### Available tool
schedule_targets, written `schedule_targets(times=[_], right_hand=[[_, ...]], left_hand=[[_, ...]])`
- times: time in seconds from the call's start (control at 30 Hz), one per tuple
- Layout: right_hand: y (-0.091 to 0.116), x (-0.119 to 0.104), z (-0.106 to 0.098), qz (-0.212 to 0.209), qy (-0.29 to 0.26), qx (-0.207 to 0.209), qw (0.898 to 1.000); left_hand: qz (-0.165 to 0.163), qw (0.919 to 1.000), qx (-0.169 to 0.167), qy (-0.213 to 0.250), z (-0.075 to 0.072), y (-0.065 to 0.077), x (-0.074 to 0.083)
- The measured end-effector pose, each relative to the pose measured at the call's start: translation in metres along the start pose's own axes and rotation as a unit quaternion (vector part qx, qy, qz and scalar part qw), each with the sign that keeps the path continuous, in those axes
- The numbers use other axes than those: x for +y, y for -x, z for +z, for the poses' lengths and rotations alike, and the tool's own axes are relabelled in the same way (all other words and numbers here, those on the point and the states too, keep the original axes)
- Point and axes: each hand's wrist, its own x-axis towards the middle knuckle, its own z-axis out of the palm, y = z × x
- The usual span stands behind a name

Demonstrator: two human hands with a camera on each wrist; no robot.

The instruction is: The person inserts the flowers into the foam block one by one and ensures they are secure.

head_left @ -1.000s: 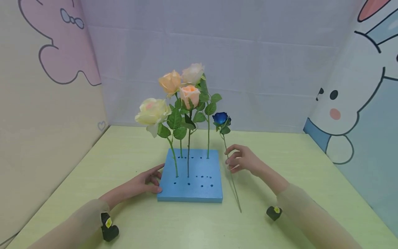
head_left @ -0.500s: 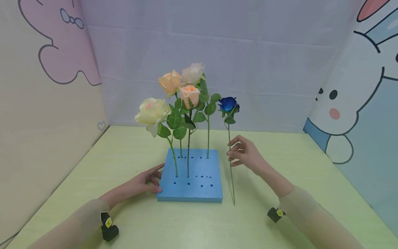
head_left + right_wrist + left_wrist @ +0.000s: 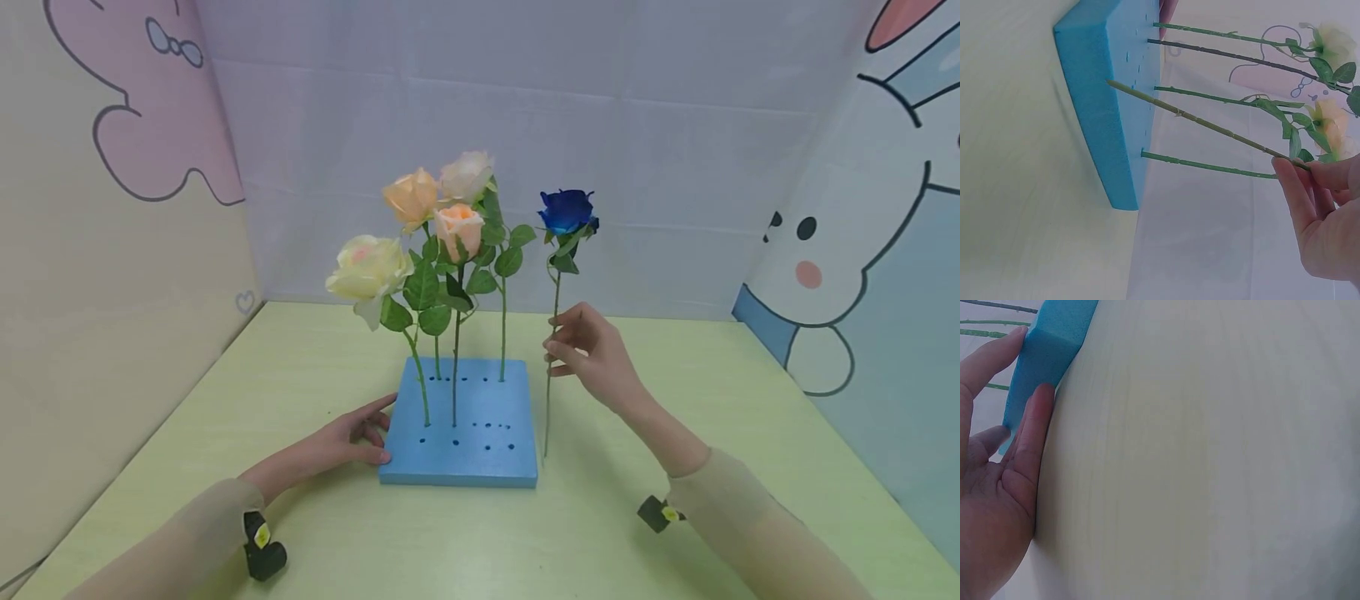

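Note:
Upright in the head view, a blue rose [image 3: 567,212] has its stem pinched between the thumb and fingertips of my right hand [image 3: 600,362]. Its lower end hangs just beside the right edge of a blue foam block [image 3: 457,467] dotted with holes. In the right wrist view that stem [image 3: 1191,117] slants, its tip overlapping the block's side; contact cannot be told. My left hand [image 3: 345,442] rests against the block's left side, fingers fairly straight. Standing in the block are a pale yellow rose [image 3: 369,268], a peach rose [image 3: 411,198], a pink-orange rose [image 3: 458,231] and a cream rose [image 3: 465,177].
The block lies on a light yellow-green table [image 3: 480,542]. A pale fabric backdrop [image 3: 660,167] hangs behind, and cartoon-printed panels stand at both sides. Several holes in the front and right part of the block hold no stem. Dark wrist devices sit on both sleeves.
My right hand has lifted the blue rose, and its bloom has risen. The stem has turned more upright and its lower end has swung left toward the block. My left hand has stayed put.

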Motion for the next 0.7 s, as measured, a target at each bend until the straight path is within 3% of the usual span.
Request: schedule_targets(times=[0.3,0.7], right_hand=[[-0.005,-0.016,0.014,-0.043,0.000,0.012,0.999],[-0.013,-0.020,0.030,-0.083,0.038,0.020,0.996]], left_hand=[[-0.001,1.0000,0.003,0.001,0.000,-0.001,-0.002],[-0.014,0.9999,0.004,0.001,0.000,-0.002,-0.004]])
